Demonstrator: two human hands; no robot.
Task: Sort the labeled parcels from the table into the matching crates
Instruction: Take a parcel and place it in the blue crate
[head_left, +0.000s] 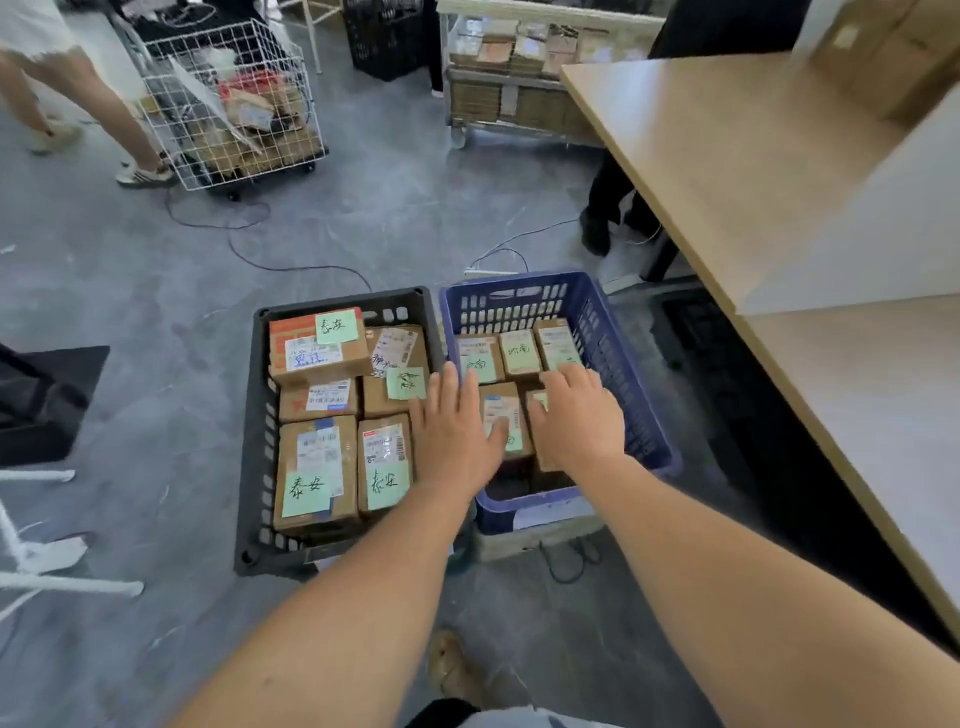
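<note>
**Over the blue crate (649, 426): left hand (457, 436) and right hand (579, 415) spread flat**

Both hands are held wide, fingers straight, above the near half of the blue crate. A labelled parcel (500, 408) is seen between them near the crate's middle, with the left thumb laid on it. More parcels are lined along the far wall. The black crate (260, 431), set just beside the left wall, is packed with noted parcels.

The right crate (613, 353) lies under the left hand (457, 431) and right hand (579, 415), the left crate (260, 441) just left of them, parcels (317, 467) in both. The tabletop (727, 182) stands to their right, a wire cart (234, 104) far beyond.
</note>
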